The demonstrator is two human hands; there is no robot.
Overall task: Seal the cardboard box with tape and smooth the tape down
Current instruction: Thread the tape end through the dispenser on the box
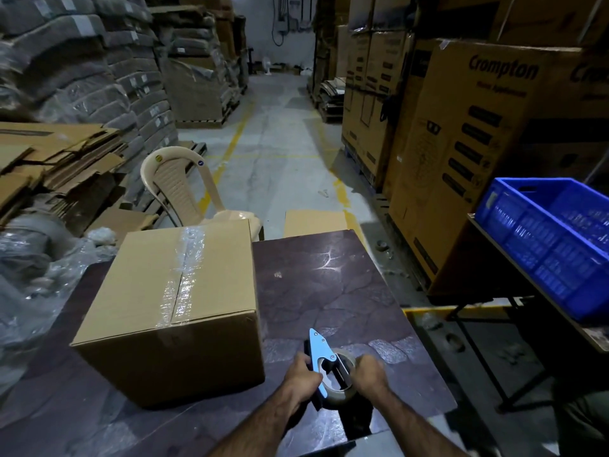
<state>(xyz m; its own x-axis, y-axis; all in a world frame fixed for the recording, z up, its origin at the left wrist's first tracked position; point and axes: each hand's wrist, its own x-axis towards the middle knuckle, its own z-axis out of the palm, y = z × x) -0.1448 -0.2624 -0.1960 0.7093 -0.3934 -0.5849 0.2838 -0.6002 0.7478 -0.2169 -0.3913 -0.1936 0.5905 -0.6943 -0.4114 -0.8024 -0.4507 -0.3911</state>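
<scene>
A closed cardboard box [141, 291] sits on the dark table [346, 291], left of centre. A wrinkled strip of clear tape [184, 272] runs along its top seam from the far edge to the near edge. To the right of the box, near the table's front, both hands hold a tape dispenser [321, 356] with a light blue metal frame and a roll of clear tape [344, 390]. My left hand [301, 377] grips the dispenser's frame. My right hand [370, 374] is closed around the roll. Neither hand touches the box.
A beige plastic chair [184, 189] stands behind the box. A blue plastic crate [543, 239] rests on a side table at right. Flattened cartons [49, 163] pile up at left, tall printed boxes [478, 143] at right. An aisle with yellow floor lines runs ahead.
</scene>
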